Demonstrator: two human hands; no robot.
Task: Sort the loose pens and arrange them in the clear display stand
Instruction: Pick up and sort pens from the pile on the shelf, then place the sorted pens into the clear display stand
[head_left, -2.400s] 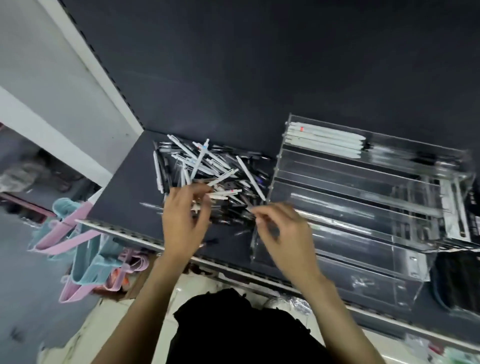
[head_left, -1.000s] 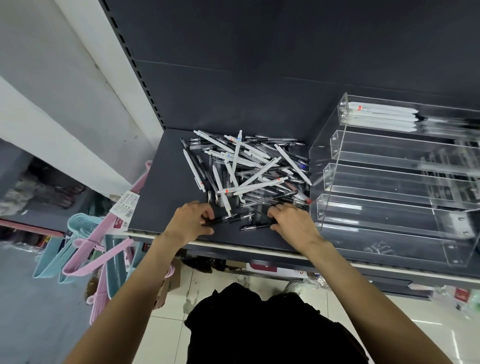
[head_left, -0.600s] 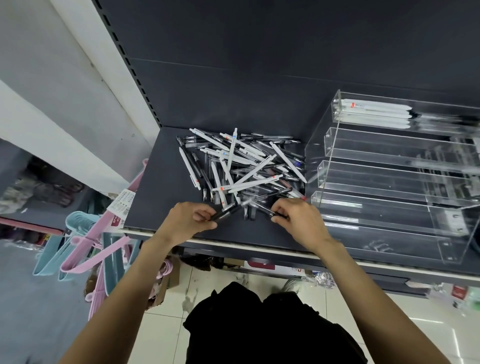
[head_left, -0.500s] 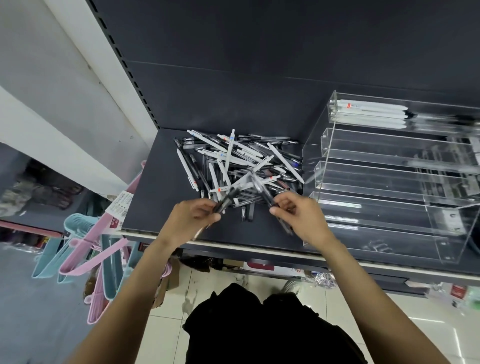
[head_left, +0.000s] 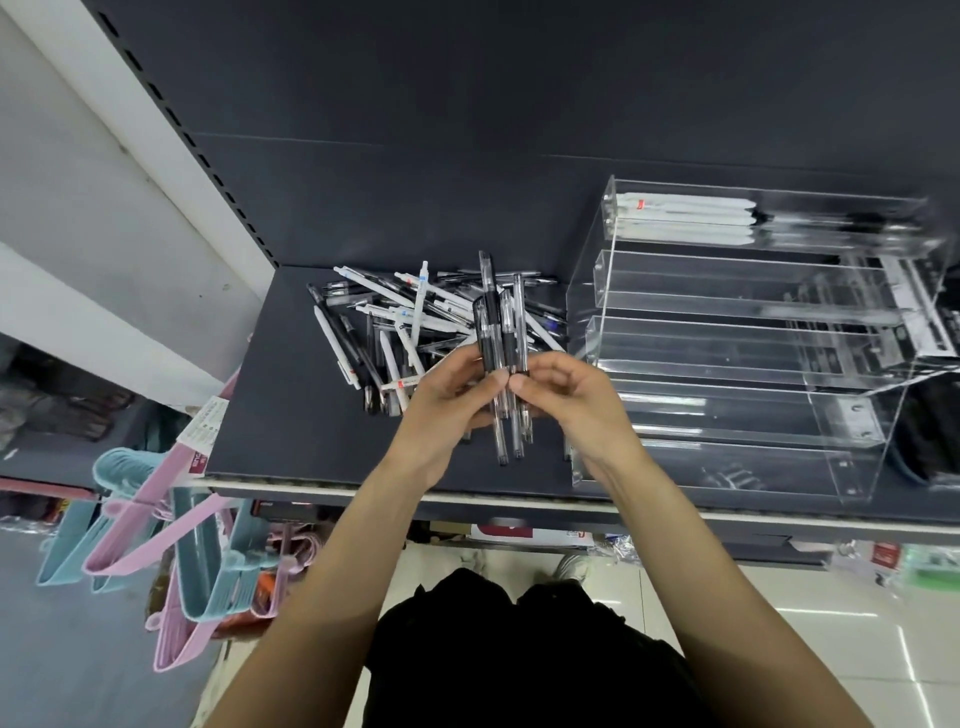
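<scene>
A heap of loose white and black pens (head_left: 410, 332) lies on the dark shelf (head_left: 291, 415). Above its front part, my left hand (head_left: 447, 395) and my right hand (head_left: 566, 400) together hold a small bundle of black pens with clear barrels (head_left: 501, 338), standing roughly upright. Thumb and fingers of both hands pinch the bundle at its middle. The clear display stand (head_left: 737, 358), with several stepped tiers, stands to the right. Its top tier holds white pens (head_left: 685, 218) on the left and dark pens further right.
Pink and blue hangers (head_left: 156, 525) hang off the shelf's left front. The shelf's white front edge (head_left: 363, 491) runs below my hands. A dark item (head_left: 930, 436) sits right of the stand. Tiled floor lies below.
Both hands picked black pens from the heap's front edge, lifted them and brought them together into one upright bundle between the hands.
</scene>
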